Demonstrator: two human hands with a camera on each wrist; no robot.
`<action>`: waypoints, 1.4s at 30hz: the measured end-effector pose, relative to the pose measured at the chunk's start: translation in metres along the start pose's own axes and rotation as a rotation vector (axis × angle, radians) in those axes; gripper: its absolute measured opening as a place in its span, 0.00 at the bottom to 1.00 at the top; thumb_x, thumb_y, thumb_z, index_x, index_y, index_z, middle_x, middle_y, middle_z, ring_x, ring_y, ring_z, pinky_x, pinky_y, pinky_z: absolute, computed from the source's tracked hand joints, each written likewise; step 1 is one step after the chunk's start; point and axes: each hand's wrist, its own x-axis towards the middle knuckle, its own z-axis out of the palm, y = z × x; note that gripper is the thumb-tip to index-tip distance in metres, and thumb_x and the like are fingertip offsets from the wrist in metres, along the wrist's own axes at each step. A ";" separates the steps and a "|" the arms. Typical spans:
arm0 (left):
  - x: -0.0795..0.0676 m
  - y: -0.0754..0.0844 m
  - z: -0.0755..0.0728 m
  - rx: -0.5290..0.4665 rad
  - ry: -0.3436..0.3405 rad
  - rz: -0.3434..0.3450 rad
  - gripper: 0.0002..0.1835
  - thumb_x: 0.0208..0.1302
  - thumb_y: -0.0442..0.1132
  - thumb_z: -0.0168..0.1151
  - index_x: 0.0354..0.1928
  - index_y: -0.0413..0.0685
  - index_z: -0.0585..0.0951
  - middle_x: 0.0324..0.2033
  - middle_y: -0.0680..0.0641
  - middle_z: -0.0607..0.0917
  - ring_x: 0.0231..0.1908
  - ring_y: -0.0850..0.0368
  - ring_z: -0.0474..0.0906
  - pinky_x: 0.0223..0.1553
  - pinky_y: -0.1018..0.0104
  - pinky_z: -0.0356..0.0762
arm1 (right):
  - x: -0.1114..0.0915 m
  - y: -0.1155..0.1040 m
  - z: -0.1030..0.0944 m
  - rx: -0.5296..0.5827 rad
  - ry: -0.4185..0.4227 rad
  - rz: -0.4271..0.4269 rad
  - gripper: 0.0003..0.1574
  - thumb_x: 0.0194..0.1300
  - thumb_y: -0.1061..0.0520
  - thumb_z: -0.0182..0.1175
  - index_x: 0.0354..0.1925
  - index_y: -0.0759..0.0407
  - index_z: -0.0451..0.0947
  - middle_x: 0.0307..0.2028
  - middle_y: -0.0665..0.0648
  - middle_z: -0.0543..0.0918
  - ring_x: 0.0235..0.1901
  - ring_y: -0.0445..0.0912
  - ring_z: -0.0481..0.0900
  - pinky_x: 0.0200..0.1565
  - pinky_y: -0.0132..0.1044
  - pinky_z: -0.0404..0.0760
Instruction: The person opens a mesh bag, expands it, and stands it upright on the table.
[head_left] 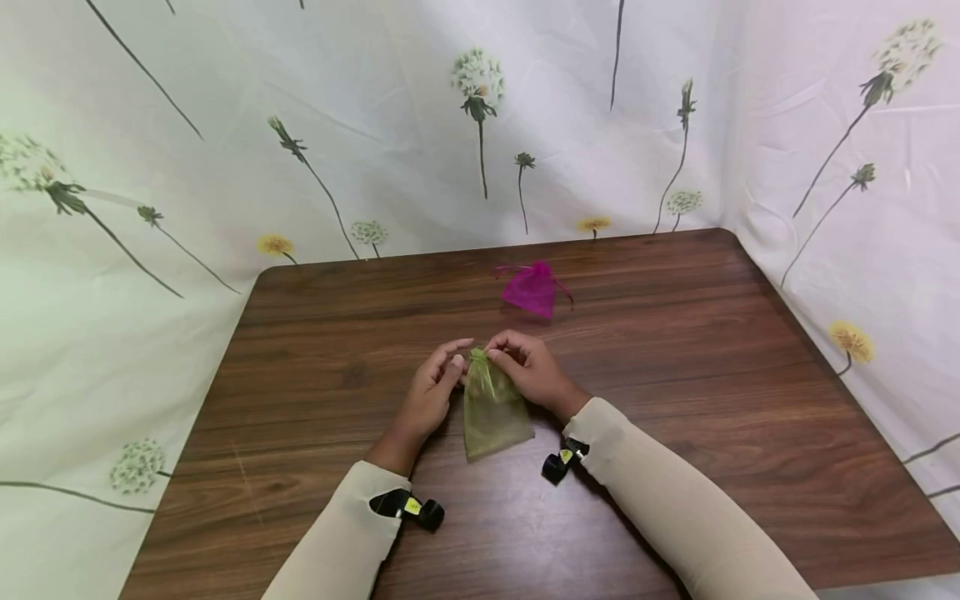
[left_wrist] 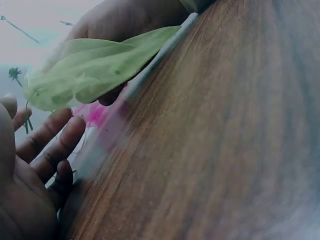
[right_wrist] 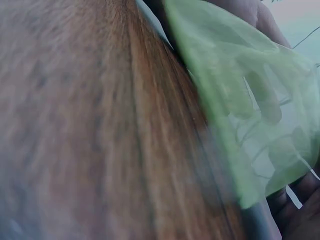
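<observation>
A sheer green drawstring pouch [head_left: 495, 417] hangs between the hands, gathered at its neck and spreading toward the table's front. My right hand [head_left: 534, 371] pinches the gathered neck with thumb and fingertips. On the other side, my left hand [head_left: 429, 396] is beside the neck, thumb and forefinger apart. In the left wrist view, the left hand's fingers [left_wrist: 52, 150] are loosely extended below the pouch [left_wrist: 95, 75], near a thin dangling cord. The right wrist view shows the pouch's translucent fabric [right_wrist: 215, 75] up close, with fingers partly visible through it.
A magenta drawstring pouch [head_left: 532, 290] lies farther back on the brown wooden table [head_left: 337, 325], its cords spread to both sides. Flower-printed white cloth [head_left: 405, 125] hangs behind and beside the table. Each wrist wears a small black camera [head_left: 429, 514].
</observation>
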 end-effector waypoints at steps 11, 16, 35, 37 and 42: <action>-0.001 -0.001 0.003 -0.016 0.006 0.050 0.11 0.83 0.27 0.53 0.59 0.25 0.75 0.32 0.30 0.83 0.31 0.59 0.83 0.38 0.69 0.83 | -0.001 0.001 0.002 0.020 -0.035 -0.015 0.07 0.81 0.66 0.60 0.46 0.68 0.84 0.41 0.66 0.89 0.32 0.37 0.83 0.34 0.29 0.80; 0.000 -0.002 0.002 -0.051 -0.013 0.083 0.09 0.83 0.26 0.53 0.56 0.23 0.74 0.33 0.32 0.83 0.29 0.54 0.83 0.37 0.66 0.85 | -0.002 -0.001 0.004 0.022 -0.048 0.000 0.06 0.81 0.67 0.59 0.45 0.69 0.82 0.39 0.63 0.87 0.31 0.36 0.81 0.33 0.29 0.79; 0.000 -0.004 0.002 0.008 -0.028 0.029 0.05 0.83 0.27 0.54 0.49 0.28 0.74 0.34 0.27 0.81 0.31 0.55 0.83 0.39 0.68 0.85 | -0.003 -0.002 0.005 -0.017 -0.043 0.010 0.05 0.80 0.67 0.58 0.44 0.69 0.81 0.38 0.62 0.85 0.31 0.37 0.80 0.34 0.28 0.77; 0.000 -0.004 0.003 0.013 -0.028 0.032 0.05 0.83 0.28 0.53 0.48 0.29 0.73 0.32 0.26 0.80 0.31 0.56 0.83 0.39 0.69 0.84 | -0.004 -0.001 0.004 0.012 -0.049 0.006 0.05 0.79 0.68 0.58 0.46 0.70 0.81 0.39 0.63 0.86 0.31 0.37 0.81 0.34 0.29 0.79; 0.000 -0.003 0.002 0.004 -0.017 0.053 0.05 0.84 0.27 0.52 0.48 0.28 0.73 0.31 0.27 0.79 0.31 0.59 0.81 0.39 0.69 0.83 | -0.004 0.001 0.003 0.072 -0.081 -0.019 0.11 0.76 0.69 0.59 0.53 0.71 0.82 0.45 0.69 0.87 0.36 0.38 0.86 0.39 0.30 0.84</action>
